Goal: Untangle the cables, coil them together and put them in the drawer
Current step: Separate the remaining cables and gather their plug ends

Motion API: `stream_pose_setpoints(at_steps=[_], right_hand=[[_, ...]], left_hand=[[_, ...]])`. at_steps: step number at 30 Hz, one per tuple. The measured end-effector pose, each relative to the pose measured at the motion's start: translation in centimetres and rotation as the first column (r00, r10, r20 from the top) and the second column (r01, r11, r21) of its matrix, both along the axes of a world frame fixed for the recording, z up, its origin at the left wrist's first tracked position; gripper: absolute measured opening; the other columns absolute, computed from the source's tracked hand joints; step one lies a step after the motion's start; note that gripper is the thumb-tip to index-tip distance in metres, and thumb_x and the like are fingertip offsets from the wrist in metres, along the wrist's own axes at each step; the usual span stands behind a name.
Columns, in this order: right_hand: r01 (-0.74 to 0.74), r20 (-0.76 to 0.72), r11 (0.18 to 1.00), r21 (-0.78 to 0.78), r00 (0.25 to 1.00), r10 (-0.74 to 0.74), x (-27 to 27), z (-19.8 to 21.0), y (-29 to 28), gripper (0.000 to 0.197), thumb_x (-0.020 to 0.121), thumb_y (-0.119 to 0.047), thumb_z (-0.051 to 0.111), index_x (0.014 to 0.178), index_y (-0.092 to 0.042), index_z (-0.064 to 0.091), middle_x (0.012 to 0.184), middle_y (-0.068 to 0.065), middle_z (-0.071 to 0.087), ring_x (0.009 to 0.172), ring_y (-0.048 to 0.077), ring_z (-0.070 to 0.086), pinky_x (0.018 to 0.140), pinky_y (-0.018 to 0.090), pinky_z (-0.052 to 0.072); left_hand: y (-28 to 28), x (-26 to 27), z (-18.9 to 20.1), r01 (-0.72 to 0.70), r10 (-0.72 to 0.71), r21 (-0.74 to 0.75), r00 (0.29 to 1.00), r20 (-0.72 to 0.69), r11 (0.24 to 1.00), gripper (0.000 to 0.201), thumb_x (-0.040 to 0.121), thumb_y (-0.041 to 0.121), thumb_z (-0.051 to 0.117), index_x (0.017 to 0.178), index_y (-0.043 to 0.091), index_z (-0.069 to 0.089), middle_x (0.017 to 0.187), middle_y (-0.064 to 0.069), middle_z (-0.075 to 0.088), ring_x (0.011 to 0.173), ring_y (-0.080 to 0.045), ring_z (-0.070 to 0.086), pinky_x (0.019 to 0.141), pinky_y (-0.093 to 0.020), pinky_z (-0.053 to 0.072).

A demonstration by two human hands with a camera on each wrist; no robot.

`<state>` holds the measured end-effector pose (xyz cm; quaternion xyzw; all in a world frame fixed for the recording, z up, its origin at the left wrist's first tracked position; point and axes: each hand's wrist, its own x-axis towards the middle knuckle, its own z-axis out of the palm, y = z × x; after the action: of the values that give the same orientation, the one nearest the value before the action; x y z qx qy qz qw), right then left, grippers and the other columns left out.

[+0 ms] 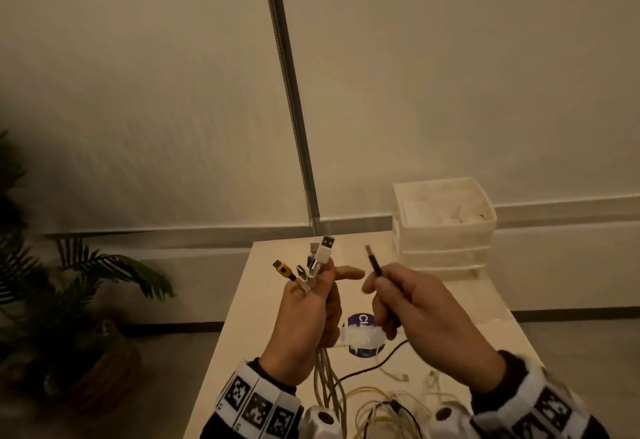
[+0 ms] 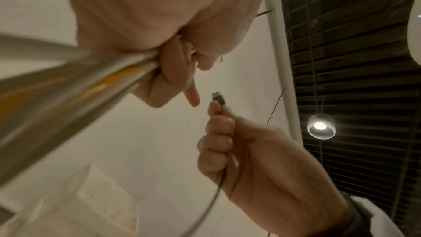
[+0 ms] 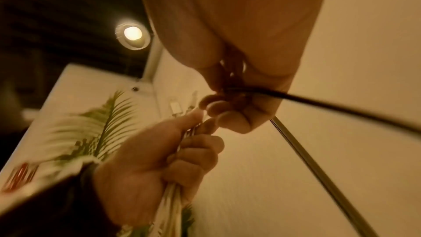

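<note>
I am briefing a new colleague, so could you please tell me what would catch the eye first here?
At centre, the left hand grips a bundle of cables with plugs fanned upward, while the right hand pinches a black cable beside it. Behind, right, stacked white drawers stand on the table.

The loose cables (image 1: pixel 388 407) on the table (image 1: pixel 242 334) run off the bottom edge of the head view, so their full lengths and tangles cannot be traced. The round sticker (image 1: pixel 362 321) is partly covered by both hands, its lettering unreadable. The drawer box (image 1: pixel 446 231) holds pale contents too dim to identify. The plant (image 3: pixel 107 123) is smeared by blur in the right wrist view.
</note>
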<state>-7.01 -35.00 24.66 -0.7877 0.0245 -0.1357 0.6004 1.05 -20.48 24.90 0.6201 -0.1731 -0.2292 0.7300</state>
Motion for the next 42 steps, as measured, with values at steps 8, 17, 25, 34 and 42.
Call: stream_pose_setpoints(at_steps=[8, 17, 25, 34, 42], right_hand=[[0.145, 0.172, 0.977, -0.158, 0.978, -0.117, 1.9, 0.4, 2.9, 0.026, 0.099, -0.019, 0.048, 0.078, -0.029, 0.06, 0.06, -0.009, 0.056, 0.057, 0.004, 0.056, 0.054, 0.014, 0.042], [0.123, 0.237, 0.899, -0.421, 0.971, -0.021, 1.2, -1.7, 3.2, 0.019, 0.096, -0.032, 0.049, 0.09, -0.026, 0.067, 0.071, -0.014, 0.061, 0.071, 0.005, 0.058, 0.063, 0.016, 0.044], [-0.032, 0.02, 0.938, -0.344, 0.999, 0.041, -0.5, -6.5, 0.0, 0.019, 0.097, -0.026, 0.054, 0.082, -0.029, 0.064, 0.057, -0.012, 0.049, 0.052, 0.006, 0.042, 0.054, 0.017, 0.029], [-0.032, -0.076, 0.89, -0.455, 0.997, -0.003, 1.1, -6.4, -5.0, 0.03, 0.095, -0.034, 0.053, 0.065, -0.033, 0.056, 0.059, -0.006, 0.055, 0.057, 0.009, 0.049, 0.059, 0.029, 0.04], [-0.076, 0.04, 0.875, -0.479, 0.993, 0.108, 2.9, -3.9, -1.7, 0.031, 0.097, -0.03, 0.049, 0.069, -0.019, 0.05, 0.063, -0.004, 0.056, 0.058, 0.01, 0.05, 0.058, 0.03, 0.041]], left_hand=[[-1.3, -0.2, -0.8, 0.096, -0.094, -0.087, 0.995, 0.025, 0.992, 0.07, 0.069, 0.073, 0.069, 0.108, 0.016, 0.073, 0.082, -0.016, 0.05, 0.069, -0.03, 0.043, 0.06, -0.037, 0.034], [-0.7, 0.7, -0.6, -0.082, 0.085, -0.059, 0.995, 0.047, 0.995, 0.046, 0.082, 0.056, 0.049, 0.085, 0.02, 0.077, 0.065, -0.012, 0.049, 0.056, -0.021, 0.041, 0.052, -0.031, 0.036], [5.4, 6.2, 1.7, -0.252, 0.241, -0.359, 0.967, -0.077, 0.899, 0.052, 0.097, 0.052, 0.037, 0.059, 0.017, 0.036, 0.056, -0.001, 0.035, 0.051, -0.016, 0.048, 0.057, -0.036, 0.056], [10.3, 7.2, 4.4, -0.31, 0.308, -0.047, 0.896, 0.321, 0.95, 0.051, 0.104, 0.031, 0.041, 0.054, 0.024, 0.05, 0.045, 0.008, 0.035, 0.033, -0.004, 0.028, 0.035, -0.012, 0.022], [2.6, 1.8, -2.4, -0.002, -0.299, 0.445, 0.737, 0.605, 0.896, 0.016, 0.083, 0.013, 0.064, 0.076, 0.026, 0.071, 0.075, 0.015, 0.071, 0.068, -0.001, 0.062, 0.065, -0.029, 0.05]])
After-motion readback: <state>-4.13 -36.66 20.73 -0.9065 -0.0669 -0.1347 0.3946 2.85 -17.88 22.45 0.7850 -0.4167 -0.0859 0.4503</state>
